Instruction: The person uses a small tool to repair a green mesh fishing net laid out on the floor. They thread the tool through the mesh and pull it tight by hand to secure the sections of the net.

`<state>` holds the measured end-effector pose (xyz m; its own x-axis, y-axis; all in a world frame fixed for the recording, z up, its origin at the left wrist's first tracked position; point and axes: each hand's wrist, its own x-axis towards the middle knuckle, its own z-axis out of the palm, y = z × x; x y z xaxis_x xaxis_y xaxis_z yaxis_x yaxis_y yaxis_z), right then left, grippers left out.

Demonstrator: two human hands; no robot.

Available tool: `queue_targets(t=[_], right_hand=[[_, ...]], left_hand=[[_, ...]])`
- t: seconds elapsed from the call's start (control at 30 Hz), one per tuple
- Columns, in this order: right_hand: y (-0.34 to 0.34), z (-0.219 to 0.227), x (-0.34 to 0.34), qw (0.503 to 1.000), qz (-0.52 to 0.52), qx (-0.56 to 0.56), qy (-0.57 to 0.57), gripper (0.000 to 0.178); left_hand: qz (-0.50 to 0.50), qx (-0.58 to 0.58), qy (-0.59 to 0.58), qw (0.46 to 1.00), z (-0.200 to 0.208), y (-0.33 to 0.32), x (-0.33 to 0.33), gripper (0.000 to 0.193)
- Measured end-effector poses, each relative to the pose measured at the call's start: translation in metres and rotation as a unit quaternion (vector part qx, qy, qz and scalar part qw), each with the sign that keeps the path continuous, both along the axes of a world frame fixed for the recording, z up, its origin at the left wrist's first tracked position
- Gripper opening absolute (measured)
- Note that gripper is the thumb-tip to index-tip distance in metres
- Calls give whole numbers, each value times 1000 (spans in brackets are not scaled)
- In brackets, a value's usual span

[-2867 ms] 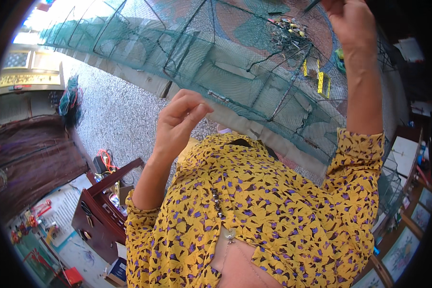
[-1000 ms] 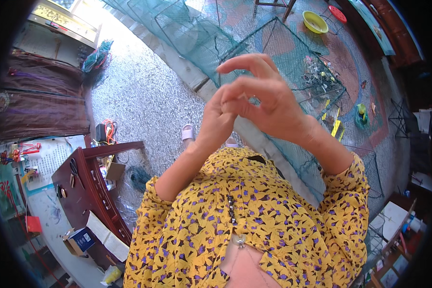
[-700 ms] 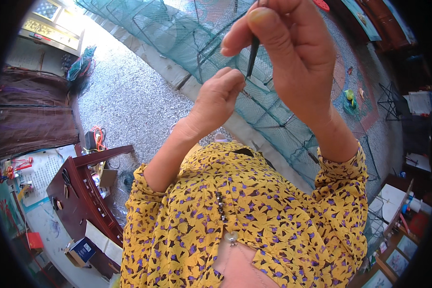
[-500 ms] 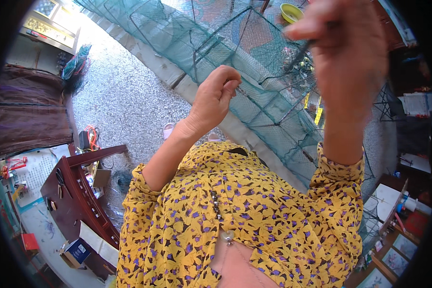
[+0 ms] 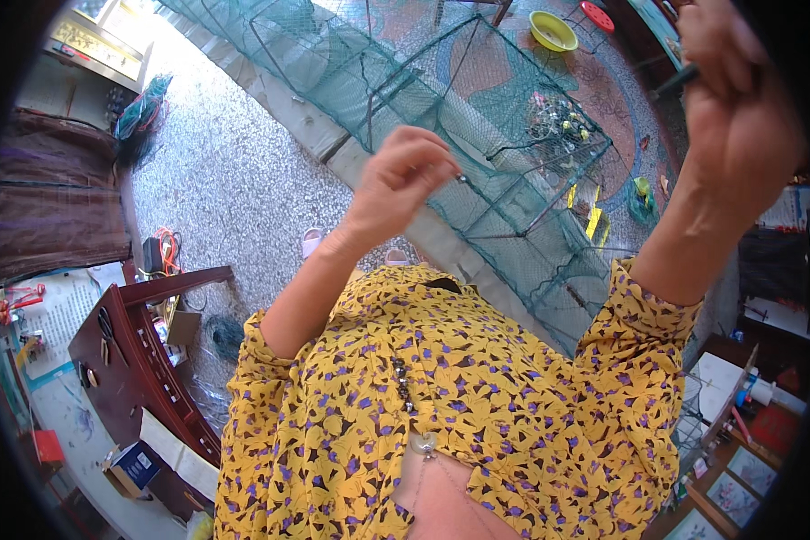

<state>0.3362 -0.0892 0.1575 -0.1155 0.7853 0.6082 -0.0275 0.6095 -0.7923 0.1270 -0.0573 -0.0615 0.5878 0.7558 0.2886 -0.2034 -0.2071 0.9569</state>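
Observation:
A long green mesh net [image 5: 504,202] on dark square frames stretches diagonally in front of me, from the upper left to the lower right. My left hand [image 5: 400,184] is closed in a pinch at the net's near side, slightly blurred, its fingertips on a knotted dark edge of the mesh. Raised high at the upper right is my right hand [image 5: 733,117], its fingers wrapped around a slim dark stick-like tool [image 5: 675,83]. One end of the tool pokes out to the left; the rest is hidden in the fist. Any thread between the hands is too fine to make out.
A yellow-green basin [image 5: 553,31] and a red round stool [image 5: 597,16] stand beyond the net. At left is a dark red wooden table [image 5: 121,346] with scissors [image 5: 108,326]. Netting [image 5: 144,117] hangs at upper left. Picture cards [image 5: 738,495] lie at lower right.
My right hand has swung up and to the right with the dark tool, uncovering the basin and stool. My left hand stays at the net's near side, moved only slightly.

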Motion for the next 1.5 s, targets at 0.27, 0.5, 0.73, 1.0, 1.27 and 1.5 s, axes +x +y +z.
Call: queue_targets(t=[0.27, 0.5, 0.73, 1.0, 1.27, 1.5], right_hand=[[6, -110, -14, 839, -62, -1, -540, 5], [12, -148, -2, 821, -86, -25, -565, 4], [16, -159, -8, 860, -46, -22, -508, 7], [16, -154, -33, 898, -6, -91, -431, 17], [16, -175, -45, 883, -51, 18, -465, 12], [4, -133, -80, 975, -23, 25, -219, 10]], left_hand=[[-34, -399, -166, 901, -12, 5, -33, 15], [-33, -413, -190, 890, -26, -13, -20, 14], [-24, -421, -187, 887, -30, -17, -16, 13], [-29, -548, -283, 786, -46, -20, -5, 10], [24, -459, -196, 866, -37, -23, 0, 8], [124, 182, 61, 974, -23, -5, -2, 33]])
